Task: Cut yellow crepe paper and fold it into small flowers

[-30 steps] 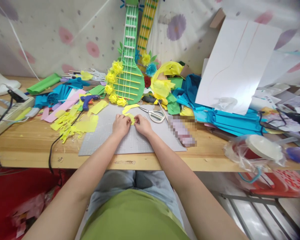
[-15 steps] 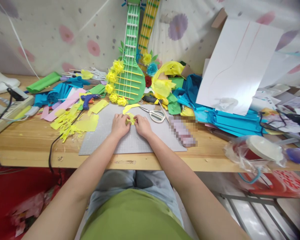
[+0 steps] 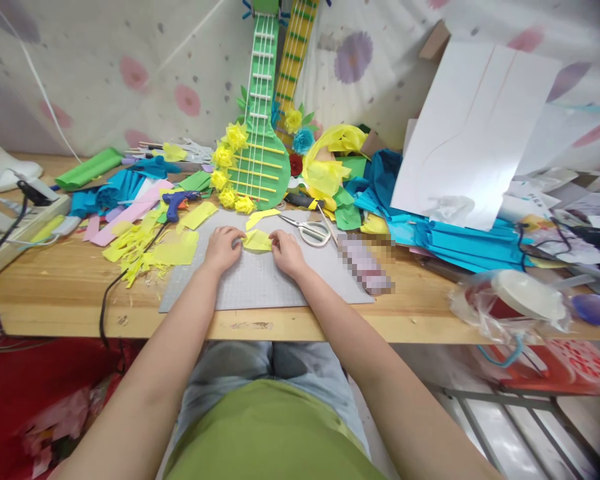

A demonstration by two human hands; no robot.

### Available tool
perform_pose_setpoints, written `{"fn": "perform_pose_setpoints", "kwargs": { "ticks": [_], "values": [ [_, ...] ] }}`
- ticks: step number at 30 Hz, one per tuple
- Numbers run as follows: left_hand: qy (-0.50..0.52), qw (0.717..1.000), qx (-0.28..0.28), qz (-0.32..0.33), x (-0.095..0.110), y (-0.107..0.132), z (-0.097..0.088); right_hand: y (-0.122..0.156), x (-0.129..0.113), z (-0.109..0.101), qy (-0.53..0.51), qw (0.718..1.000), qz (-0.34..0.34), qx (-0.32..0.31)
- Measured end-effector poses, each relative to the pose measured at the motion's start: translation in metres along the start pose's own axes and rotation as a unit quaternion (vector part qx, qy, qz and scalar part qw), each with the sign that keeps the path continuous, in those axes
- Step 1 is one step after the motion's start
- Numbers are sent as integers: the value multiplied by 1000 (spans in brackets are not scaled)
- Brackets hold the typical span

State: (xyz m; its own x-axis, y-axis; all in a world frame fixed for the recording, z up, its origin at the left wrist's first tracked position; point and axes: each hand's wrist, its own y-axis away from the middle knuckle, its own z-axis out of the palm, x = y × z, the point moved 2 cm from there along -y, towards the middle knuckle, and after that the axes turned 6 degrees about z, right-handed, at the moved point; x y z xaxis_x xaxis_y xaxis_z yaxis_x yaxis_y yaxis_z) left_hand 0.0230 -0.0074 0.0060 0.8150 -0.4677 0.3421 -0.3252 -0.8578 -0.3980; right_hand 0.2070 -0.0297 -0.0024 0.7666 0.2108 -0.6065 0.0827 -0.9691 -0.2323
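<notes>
Between my hands, over the grey cutting mat (image 3: 260, 287), is a small piece of yellow crepe paper (image 3: 257, 241). My left hand (image 3: 223, 249) has its fingers closed on the paper's left end. My right hand (image 3: 286, 252) pinches its right end. A second yellow strip (image 3: 263, 218) lies just behind the piece. To the right of my right hand rest scissors with white handles (image 3: 314, 233), blades pointing left.
A green paper-covered lute (image 3: 260, 157) with yellow paper flowers leans at the back. Left are a blue glue gun (image 3: 177, 204) with its cord and yellow paper scraps (image 3: 130, 248). Right stand a white board (image 3: 473, 133), blue paper (image 3: 473, 243) and a bagged cup (image 3: 517, 300).
My left hand has moved left, away from my right hand. The yellow paper between them now shows wider and flatter.
</notes>
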Motion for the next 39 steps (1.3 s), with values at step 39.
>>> {"fn": "perform_pose_setpoints", "kwargs": {
  "ticks": [39],
  "values": [
    [100,994,-30,-9,24,0,16,-7,24,5,-124,989,81,25]
  ]
}}
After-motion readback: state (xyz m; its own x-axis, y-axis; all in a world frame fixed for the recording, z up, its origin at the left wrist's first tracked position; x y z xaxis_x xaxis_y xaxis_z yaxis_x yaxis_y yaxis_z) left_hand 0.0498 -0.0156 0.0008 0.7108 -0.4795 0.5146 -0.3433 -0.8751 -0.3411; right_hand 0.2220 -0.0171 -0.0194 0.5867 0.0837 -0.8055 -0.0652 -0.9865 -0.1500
